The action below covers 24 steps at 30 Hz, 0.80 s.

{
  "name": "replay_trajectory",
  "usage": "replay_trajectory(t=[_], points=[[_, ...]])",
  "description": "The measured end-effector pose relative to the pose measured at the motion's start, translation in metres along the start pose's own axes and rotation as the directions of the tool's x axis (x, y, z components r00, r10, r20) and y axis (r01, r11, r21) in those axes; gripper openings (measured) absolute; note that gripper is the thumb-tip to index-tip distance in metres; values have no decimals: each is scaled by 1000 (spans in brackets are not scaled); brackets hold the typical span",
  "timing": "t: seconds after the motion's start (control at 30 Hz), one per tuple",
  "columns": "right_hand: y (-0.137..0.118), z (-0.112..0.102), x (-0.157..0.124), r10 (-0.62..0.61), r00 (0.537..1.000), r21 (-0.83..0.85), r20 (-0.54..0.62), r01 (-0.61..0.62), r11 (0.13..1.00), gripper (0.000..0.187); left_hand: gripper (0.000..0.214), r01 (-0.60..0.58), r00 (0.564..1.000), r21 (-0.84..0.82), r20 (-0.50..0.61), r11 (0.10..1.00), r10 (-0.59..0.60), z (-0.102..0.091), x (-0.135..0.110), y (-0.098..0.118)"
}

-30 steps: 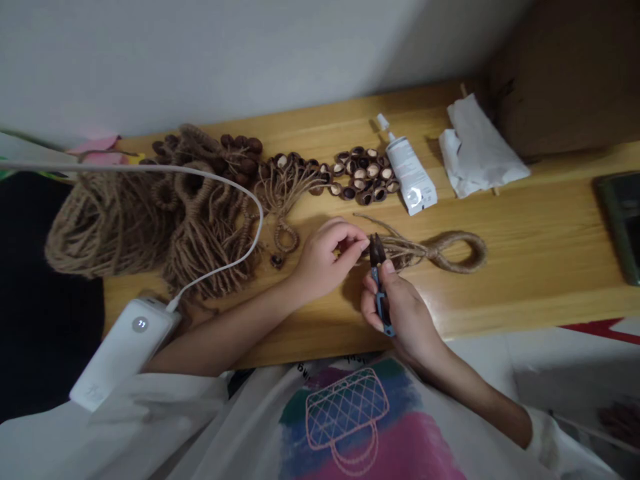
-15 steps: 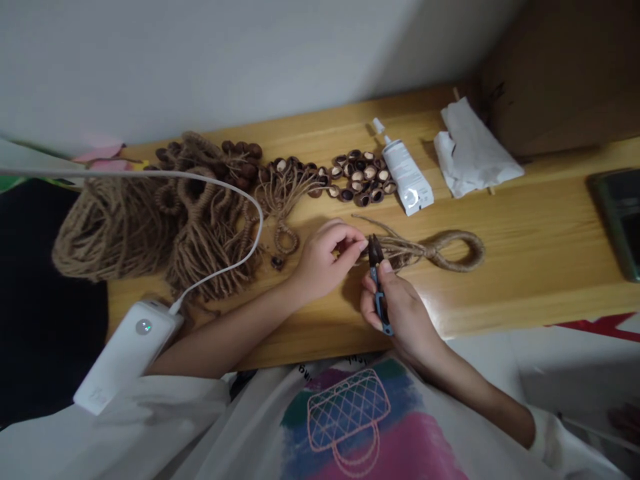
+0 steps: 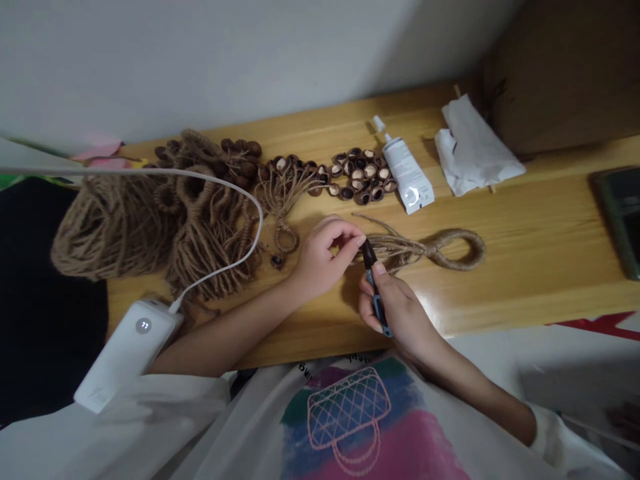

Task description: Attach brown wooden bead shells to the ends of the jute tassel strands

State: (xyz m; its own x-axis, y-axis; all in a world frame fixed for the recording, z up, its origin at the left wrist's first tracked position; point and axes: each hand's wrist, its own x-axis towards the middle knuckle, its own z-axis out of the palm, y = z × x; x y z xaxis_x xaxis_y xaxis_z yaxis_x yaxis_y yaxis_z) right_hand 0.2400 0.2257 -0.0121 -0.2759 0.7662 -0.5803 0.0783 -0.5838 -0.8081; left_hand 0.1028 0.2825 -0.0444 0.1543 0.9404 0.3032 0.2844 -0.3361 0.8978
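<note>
My right hand grips small blue thread snips, whose dark blades point up at the loose ends of a jute cord piece. That cord lies on the wooden desk and ends in a wrapped loop at the right. My left hand is closed in a pinch on the cord's strand ends, just left of the blades. The blades look squeezed together at the strands.
A pile of jute cord and knotted pieces lies at the left, with nut shell halves behind my hands. A white glue tube, crumpled white paper, a white power bank with its cable and a dark phone are around.
The snips' blades have closed and shifted slightly left toward my left fingers. Both hands stay in nearly the same place.
</note>
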Motion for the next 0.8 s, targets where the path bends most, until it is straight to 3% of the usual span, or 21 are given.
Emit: replay_trajectory(t=[0.23,0.6,0.8], points=[[-5,-4,-3,50,992,-46,113,-45,998,56,8,26,999,-23,-20,999,-26,0,1,0],[8,-3,-3,26,999,138,22,-29,990,57,8,39,999,-13,-13,999,-39,-1,1,1],[14,-4,-5,10,999,218,33,-17,976,55,8,29,999,-17,-13,999,-30,0,1,0]])
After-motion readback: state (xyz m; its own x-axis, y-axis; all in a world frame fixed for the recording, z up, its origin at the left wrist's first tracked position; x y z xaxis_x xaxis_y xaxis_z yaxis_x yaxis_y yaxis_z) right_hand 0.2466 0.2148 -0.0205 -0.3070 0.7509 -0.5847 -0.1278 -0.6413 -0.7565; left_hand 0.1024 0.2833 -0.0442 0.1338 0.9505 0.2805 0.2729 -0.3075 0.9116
